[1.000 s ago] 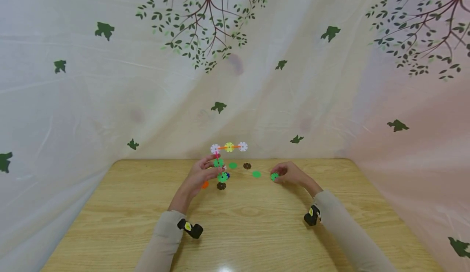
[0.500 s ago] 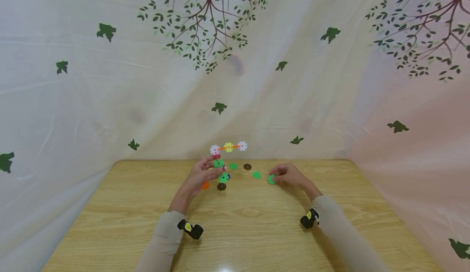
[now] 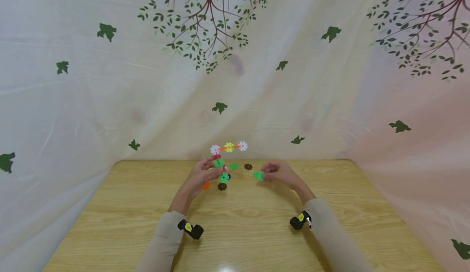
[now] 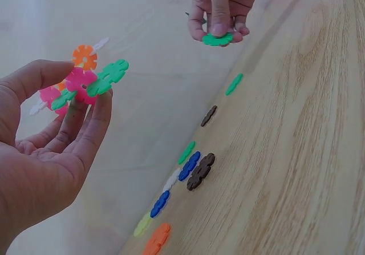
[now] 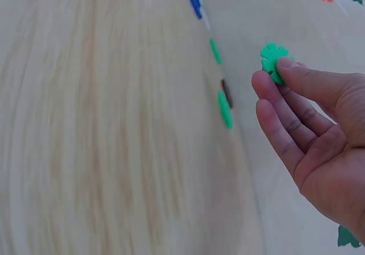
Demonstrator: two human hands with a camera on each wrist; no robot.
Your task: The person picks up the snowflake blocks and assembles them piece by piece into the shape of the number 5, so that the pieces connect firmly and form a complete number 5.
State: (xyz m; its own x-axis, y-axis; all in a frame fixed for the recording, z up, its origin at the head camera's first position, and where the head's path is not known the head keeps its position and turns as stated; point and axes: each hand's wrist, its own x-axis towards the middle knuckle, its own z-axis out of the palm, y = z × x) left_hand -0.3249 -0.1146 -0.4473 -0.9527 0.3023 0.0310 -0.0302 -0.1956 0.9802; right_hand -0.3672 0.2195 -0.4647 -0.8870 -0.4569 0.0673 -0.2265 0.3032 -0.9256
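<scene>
My left hand [image 3: 198, 178] holds up a joined chain of notched plastic flower discs. In the left wrist view, thumb and fingers pinch a pink disc [image 4: 80, 83] of that chain, with a green disc [image 4: 108, 78] slotted beside it. White discs [image 3: 242, 146] and a yellow disc [image 3: 229, 147], linked by orange ones seen edge-on, form the chain's upper arm. My right hand [image 3: 284, 175] pinches a single green disc [image 5: 274, 58] between thumb and fingertips, above the table and apart from the chain.
Loose discs lie on the wooden table [image 3: 249, 231] near its far edge: green [image 4: 234, 84], brown [image 4: 201, 172], blue [image 4: 189, 166], white [image 4: 172, 179], yellow [image 4: 142, 225] and orange [image 4: 157, 241]. Behind the table hangs a leaf-printed curtain [image 3: 257, 100].
My right hand has moved left with its green disc, toward the chain, and now overlaps a loose green disc in the head view. The left hand and chain have hardly moved.
</scene>
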